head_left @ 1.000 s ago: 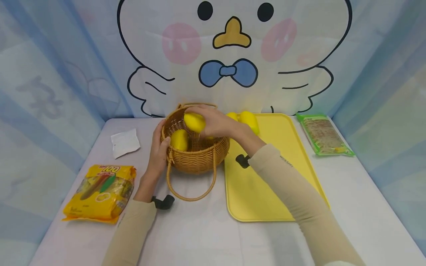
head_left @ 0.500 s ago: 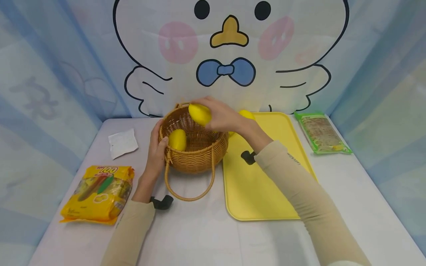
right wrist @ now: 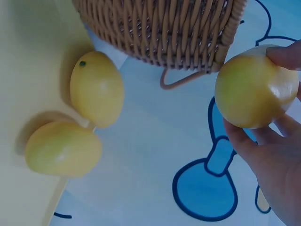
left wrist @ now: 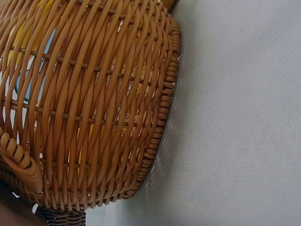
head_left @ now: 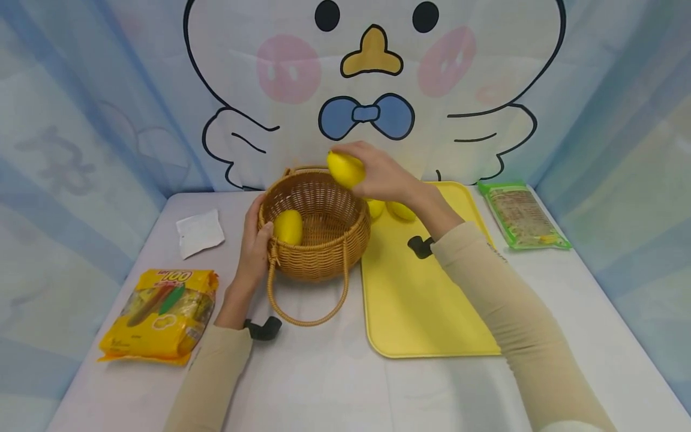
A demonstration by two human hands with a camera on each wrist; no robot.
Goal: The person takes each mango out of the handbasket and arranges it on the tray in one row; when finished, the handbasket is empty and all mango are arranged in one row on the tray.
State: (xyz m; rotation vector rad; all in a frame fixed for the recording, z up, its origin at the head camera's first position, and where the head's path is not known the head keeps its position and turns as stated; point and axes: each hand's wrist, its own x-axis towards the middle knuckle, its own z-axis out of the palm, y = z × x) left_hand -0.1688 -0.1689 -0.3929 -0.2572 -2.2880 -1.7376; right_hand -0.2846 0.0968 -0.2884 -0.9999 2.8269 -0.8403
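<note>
A brown wicker basket [head_left: 315,261] stands on the table, its front handle folded down. My left hand [head_left: 254,249] grips the basket's left rim, thumb at the edge. Inside, against the left wall, lies one yellow mango [head_left: 288,227]. My right hand [head_left: 383,174] holds another mango [head_left: 346,169] in its fingertips, above the basket's right rim. The right wrist view shows this held mango [right wrist: 256,89] between thumb and fingers. Two more mangoes, one upper [right wrist: 97,89] and one lower [right wrist: 63,149], lie at the yellow tray's far end, partly hidden by my right hand in the head view.
The yellow tray [head_left: 426,300] lies right of the basket. A green-edged food packet [head_left: 523,216] is at the far right. On the left are a white packet [head_left: 200,234] and a yellow bag [head_left: 162,315]. A printed curtain [head_left: 372,150] hangs behind the table.
My right hand has lifted the mango up and to the right, from inside the basket to above its right rim. The left hand keeps its grip on the basket.
</note>
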